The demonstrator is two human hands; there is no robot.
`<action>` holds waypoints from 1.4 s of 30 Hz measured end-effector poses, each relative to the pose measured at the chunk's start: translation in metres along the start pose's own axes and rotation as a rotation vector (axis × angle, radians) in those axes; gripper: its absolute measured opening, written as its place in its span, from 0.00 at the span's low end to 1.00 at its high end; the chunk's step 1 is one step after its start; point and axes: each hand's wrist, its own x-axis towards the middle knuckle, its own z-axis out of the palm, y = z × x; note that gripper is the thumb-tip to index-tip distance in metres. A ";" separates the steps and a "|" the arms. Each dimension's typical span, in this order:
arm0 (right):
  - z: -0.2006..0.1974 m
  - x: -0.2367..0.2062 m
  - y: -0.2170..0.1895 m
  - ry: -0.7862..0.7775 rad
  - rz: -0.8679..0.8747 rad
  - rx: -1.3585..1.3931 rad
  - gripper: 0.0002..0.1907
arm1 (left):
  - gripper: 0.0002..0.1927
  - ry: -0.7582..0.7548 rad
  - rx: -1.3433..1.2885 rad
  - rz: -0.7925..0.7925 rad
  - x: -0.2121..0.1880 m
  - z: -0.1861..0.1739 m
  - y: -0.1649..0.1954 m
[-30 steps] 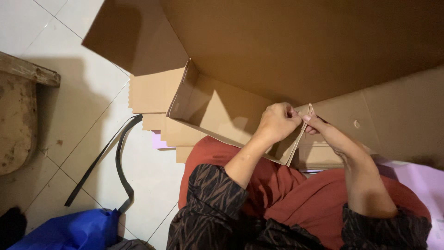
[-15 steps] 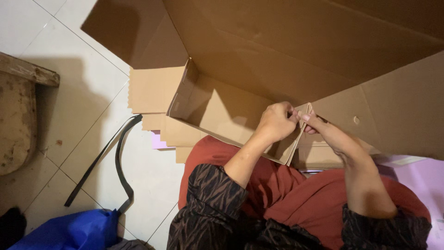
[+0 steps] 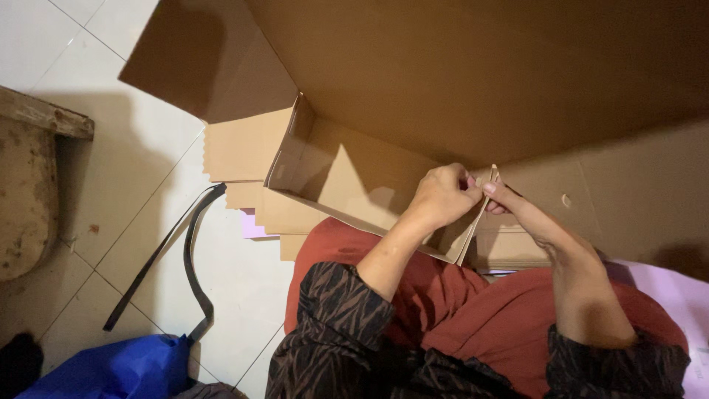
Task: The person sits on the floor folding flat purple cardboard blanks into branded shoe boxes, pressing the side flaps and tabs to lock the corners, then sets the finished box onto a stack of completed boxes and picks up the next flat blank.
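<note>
A shallow brown cardboard box [image 3: 347, 174] rests on my lap, open side up. My left hand [image 3: 443, 193] curls over the box's right end wall and pinches its top corner. From the other side my right hand [image 3: 509, 203] pinches the same upright corner flap [image 3: 484, 199], fingertips touching the left hand's. Both forearms come out of dark patterned sleeves over red trousers [image 3: 458, 332].
A large flat cardboard sheet [image 3: 480, 66] lies beyond the box. Flat cardboard pieces [image 3: 240, 148] are stacked at its left on white floor tiles. A black strap [image 3: 188, 251] curls on the floor, a blue bag [image 3: 118, 369] sits at bottom left, a worn wooden stool [image 3: 29, 185] at far left.
The hands stay pinched on the box's right corner. The view has drifted a little, so the big cardboard sheet fills more of the top.
</note>
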 end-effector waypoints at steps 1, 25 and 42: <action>-0.001 0.000 0.000 0.022 -0.056 0.011 0.22 | 0.16 0.006 -0.003 0.022 0.001 0.001 -0.002; -0.004 0.024 0.026 -0.066 -0.037 -0.015 0.27 | 0.11 0.030 0.007 0.068 -0.006 -0.006 0.008; 0.003 0.038 0.046 -0.174 -0.021 0.030 0.22 | 0.13 -0.131 0.014 -0.033 0.000 -0.010 0.002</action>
